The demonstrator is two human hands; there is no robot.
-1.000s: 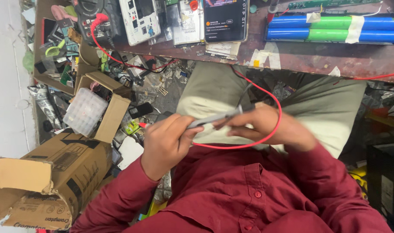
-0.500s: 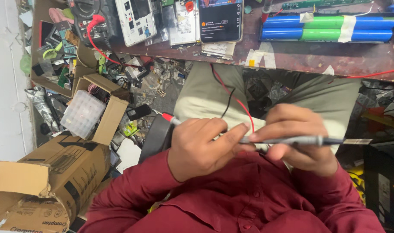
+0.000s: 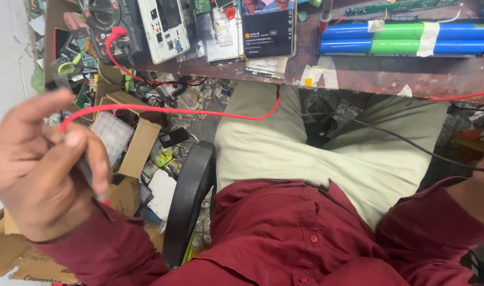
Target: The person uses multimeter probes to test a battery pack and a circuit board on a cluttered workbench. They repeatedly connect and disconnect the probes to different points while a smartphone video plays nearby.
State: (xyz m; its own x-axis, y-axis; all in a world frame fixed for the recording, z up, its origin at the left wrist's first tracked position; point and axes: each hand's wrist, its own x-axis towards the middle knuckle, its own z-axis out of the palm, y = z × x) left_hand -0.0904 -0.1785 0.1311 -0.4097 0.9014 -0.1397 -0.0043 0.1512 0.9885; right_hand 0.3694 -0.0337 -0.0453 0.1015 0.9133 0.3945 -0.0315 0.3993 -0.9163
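Observation:
My left hand (image 3: pixel 43 169) is raised at the left, blurred, with its fingers closed on a red test probe (image 3: pixel 88 175). The probe's red lead (image 3: pixel 199 112) runs across my lap up to a dark multimeter (image 3: pixel 107 21) on the brown table (image 3: pixel 369 77). My right hand (image 3: pixel 477 196) is mostly cut off at the right edge. A black lead (image 3: pixel 401 139) stretches over my beige trousers (image 3: pixel 305 153) straight into it. I wear a maroon shirt (image 3: pixel 284 238).
On the table lie a phone (image 3: pixel 267 26) with a lit screen, an opened white device (image 3: pixel 162 26) and a blue and green battery pack (image 3: pixel 406 38). A black chair armrest (image 3: pixel 186 201) stands at my left. Cardboard boxes (image 3: pixel 138 151), a clear parts box (image 3: pixel 112 137) and scraps litter the floor.
My hands, together over my lap half a second ago, have drawn far apart. The left went out left and up with the red probe; the right went off the right edge.

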